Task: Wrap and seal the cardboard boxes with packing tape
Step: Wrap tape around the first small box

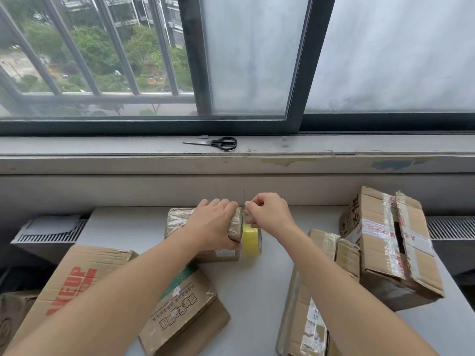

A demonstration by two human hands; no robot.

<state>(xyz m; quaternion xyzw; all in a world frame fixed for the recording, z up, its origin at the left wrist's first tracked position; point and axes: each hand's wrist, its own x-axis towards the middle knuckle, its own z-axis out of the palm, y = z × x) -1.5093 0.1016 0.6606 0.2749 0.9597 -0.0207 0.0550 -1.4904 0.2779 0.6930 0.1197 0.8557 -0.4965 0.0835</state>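
Two hands engaged: left hand [214, 226] grips the small box [180, 222] on the surface [257, 291]; right hand [268, 214] pinches the tape end [246, 214] above the yellow roll [250, 240]. Judgement: keep strip taut, press flat.

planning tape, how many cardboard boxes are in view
7: small box under the left hand, red-lettered box left, green-printed box front centre, big box right, labelled box front right, flapped box behind it (possibly one; arm hides the join), dark box far left.

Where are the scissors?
In the head view, the black-handled metal scissors lie on the grey window sill, near its middle, blades pointing left, up beyond the small tape-wrapped cardboard box on the white table.
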